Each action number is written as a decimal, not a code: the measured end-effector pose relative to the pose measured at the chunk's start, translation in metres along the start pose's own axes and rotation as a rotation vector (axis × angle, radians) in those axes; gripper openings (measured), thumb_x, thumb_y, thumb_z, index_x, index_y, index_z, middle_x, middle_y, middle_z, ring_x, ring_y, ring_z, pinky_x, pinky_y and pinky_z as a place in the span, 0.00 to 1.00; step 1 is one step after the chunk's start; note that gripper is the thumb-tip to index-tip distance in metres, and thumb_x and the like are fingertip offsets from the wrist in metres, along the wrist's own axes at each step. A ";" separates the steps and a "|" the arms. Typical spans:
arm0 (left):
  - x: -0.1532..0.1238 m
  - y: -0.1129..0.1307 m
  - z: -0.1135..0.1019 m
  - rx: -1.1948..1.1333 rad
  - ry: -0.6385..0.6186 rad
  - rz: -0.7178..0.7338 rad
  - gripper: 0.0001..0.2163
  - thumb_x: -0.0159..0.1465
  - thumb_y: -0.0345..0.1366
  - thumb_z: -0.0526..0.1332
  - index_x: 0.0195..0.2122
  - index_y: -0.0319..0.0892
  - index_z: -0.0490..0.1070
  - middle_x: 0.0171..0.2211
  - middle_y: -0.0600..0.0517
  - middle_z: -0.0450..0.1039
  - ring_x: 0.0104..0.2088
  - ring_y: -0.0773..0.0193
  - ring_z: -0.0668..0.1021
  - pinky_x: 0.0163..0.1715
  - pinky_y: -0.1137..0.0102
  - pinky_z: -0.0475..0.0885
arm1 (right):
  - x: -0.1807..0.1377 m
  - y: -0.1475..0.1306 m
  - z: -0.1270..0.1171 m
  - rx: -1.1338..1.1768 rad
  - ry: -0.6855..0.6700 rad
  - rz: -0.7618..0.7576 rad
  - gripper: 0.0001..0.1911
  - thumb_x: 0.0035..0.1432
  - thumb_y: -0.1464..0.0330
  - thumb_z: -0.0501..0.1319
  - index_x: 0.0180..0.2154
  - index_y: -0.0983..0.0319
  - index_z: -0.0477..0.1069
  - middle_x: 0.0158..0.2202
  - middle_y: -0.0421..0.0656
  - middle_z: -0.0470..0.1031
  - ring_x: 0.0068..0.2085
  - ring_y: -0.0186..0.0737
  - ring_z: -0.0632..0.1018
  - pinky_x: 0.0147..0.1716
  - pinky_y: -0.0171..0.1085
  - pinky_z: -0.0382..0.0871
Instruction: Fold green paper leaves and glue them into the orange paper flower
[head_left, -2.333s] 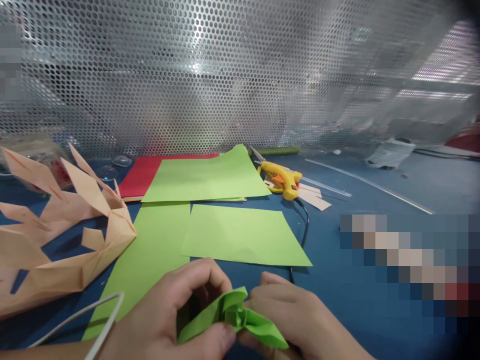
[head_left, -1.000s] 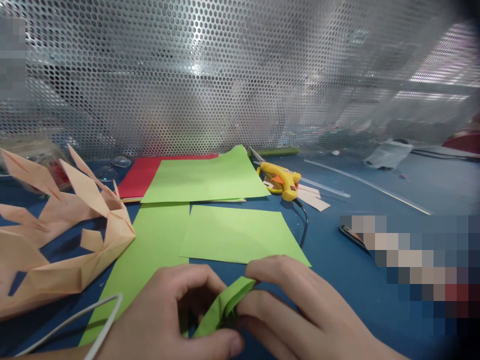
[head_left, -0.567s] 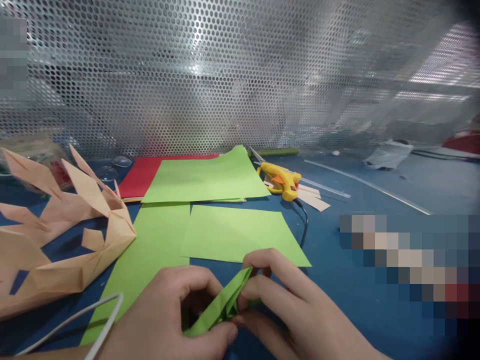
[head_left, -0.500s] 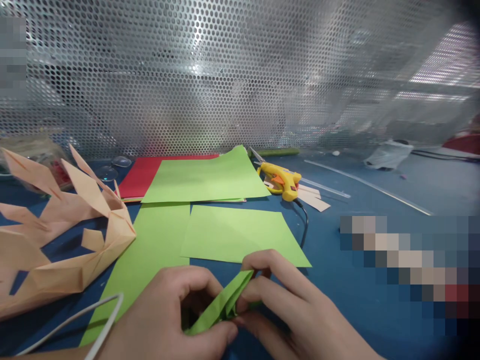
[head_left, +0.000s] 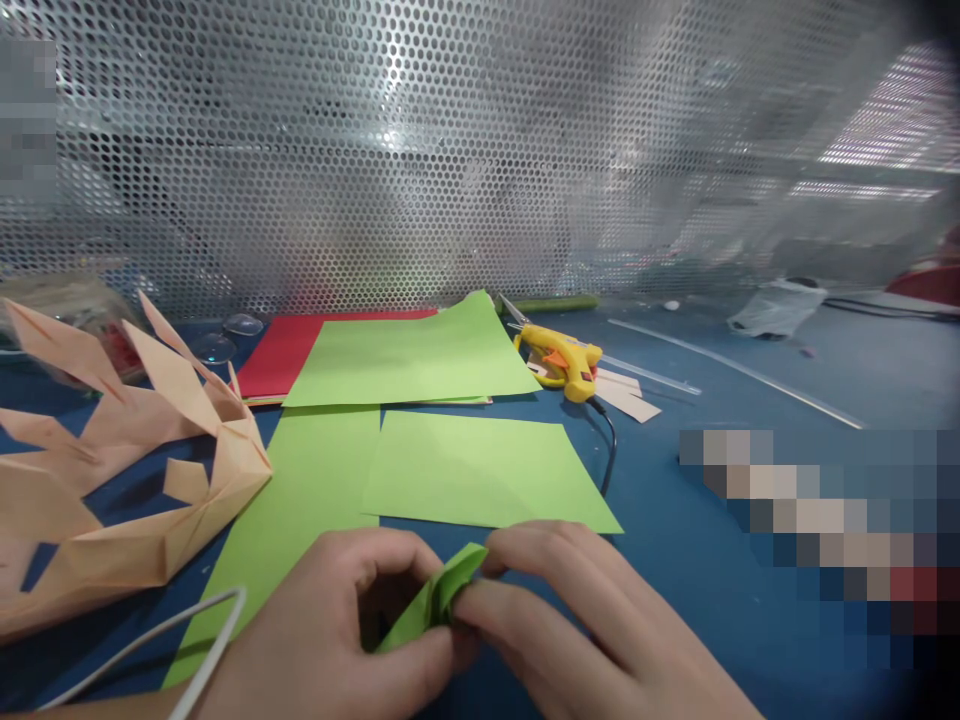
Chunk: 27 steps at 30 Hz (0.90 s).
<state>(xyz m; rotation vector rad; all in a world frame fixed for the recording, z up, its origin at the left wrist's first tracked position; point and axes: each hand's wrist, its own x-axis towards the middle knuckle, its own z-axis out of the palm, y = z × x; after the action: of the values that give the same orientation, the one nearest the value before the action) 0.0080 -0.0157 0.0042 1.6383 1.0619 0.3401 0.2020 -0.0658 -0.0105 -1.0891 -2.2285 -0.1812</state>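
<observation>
A small folded piece of green paper point(head_left: 439, 595) is pinched between both my hands at the bottom centre, just above the blue table point(head_left: 675, 500). My left hand point(head_left: 330, 640) curls round its lower left part, thumb pressed against the fold. My right hand point(head_left: 592, 630) lies over its right end, fingers closed on the paper's tip. Most of the folded piece is hidden by my fingers.
Flat green sheets point(head_left: 480, 470) and a red sheet point(head_left: 289, 345) lie beyond my hands. A large peach folded paper shape point(head_left: 135, 470) sits at the left. A yellow glue gun point(head_left: 562, 362) with a black cord rests behind. A perforated metal screen point(head_left: 450, 150) closes the back. A white cable point(head_left: 150, 640) hangs near my left wrist.
The folded green piece has been pressed narrower. My right hand has slid from under its right end to lie over the tip. My left hand stays in place.
</observation>
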 end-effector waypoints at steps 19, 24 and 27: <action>0.001 0.004 -0.002 0.141 0.013 -0.057 0.08 0.52 0.45 0.59 0.25 0.46 0.67 0.25 0.57 0.66 0.31 0.59 0.71 0.31 0.69 0.64 | -0.003 0.003 0.001 0.290 -0.210 0.172 0.10 0.72 0.73 0.52 0.43 0.55 0.70 0.47 0.43 0.75 0.47 0.38 0.79 0.43 0.32 0.76; 0.001 0.005 -0.004 0.044 -0.023 -0.051 0.08 0.53 0.44 0.60 0.27 0.46 0.69 0.26 0.56 0.67 0.32 0.59 0.71 0.32 0.69 0.65 | 0.000 0.003 0.003 0.254 -0.158 0.147 0.10 0.73 0.74 0.50 0.43 0.55 0.68 0.44 0.43 0.75 0.42 0.38 0.79 0.41 0.34 0.76; 0.001 0.006 -0.004 0.030 -0.018 -0.040 0.09 0.53 0.44 0.62 0.27 0.45 0.70 0.26 0.56 0.68 0.33 0.58 0.72 0.33 0.69 0.66 | -0.001 0.002 0.004 0.241 -0.130 0.122 0.09 0.73 0.72 0.52 0.45 0.55 0.68 0.43 0.42 0.75 0.41 0.38 0.79 0.40 0.34 0.76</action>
<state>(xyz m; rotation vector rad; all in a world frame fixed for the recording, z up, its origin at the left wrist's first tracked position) 0.0086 -0.0119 0.0109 1.6418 1.0895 0.2839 0.2018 -0.0641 -0.0147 -1.1253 -2.2185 0.2106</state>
